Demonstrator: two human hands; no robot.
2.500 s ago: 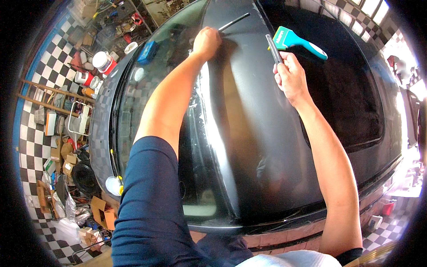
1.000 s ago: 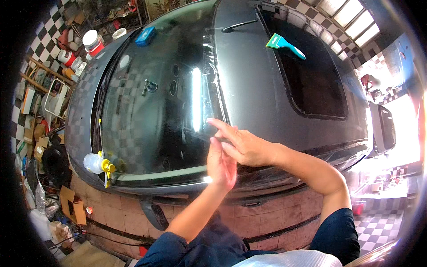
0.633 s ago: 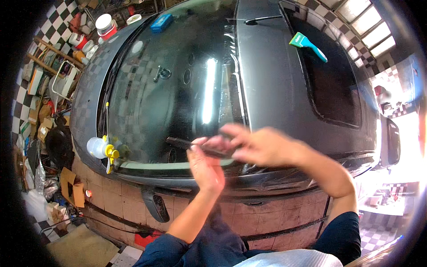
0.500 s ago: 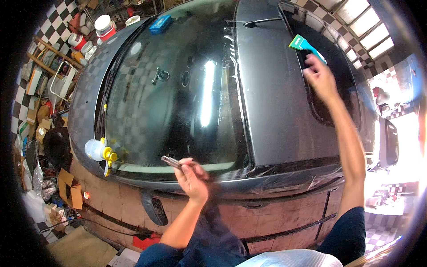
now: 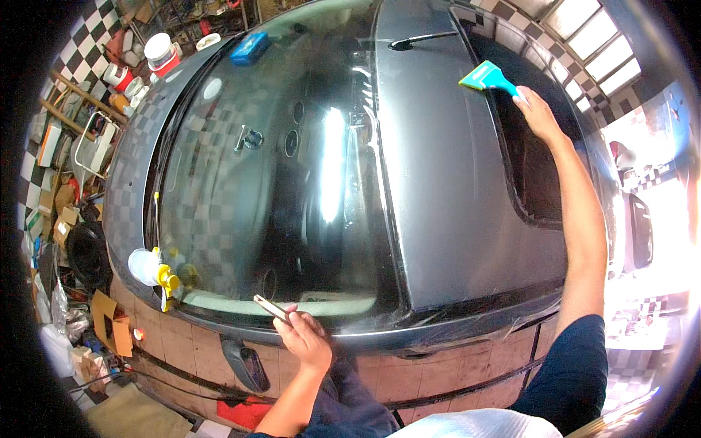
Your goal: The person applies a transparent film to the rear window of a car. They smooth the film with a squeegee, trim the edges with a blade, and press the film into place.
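Observation:
My right hand (image 5: 542, 118) is closed around the handle end of a turquoise squeegee (image 5: 488, 77) with a yellow-green edge. It is over the grey car roof (image 5: 445, 168), beside the dark roof glass (image 5: 537, 179). Close to the lower edge of the windshield (image 5: 226, 197), my left hand (image 5: 303, 342) grips a slim, flat tool (image 5: 271, 306) that looks like a utility knife. Its tip points up and to the left over the glass. The fingers hide the tool's lower end.
A clear spray bottle with a yellow head (image 5: 150, 270) sits at the windshield's lower left corner. Farther up the glass edge lies a blue box (image 5: 250, 47). A side mirror (image 5: 248, 365) juts out below. Buckets (image 5: 159, 50) and cardboard boxes (image 5: 111, 321) line the left side.
My right hand, blurred beside the squeegee's handle before, now has its fingers closed on it, and the squeegee has turned and shifted left. My left hand sits lower in view, still holding the slim tool.

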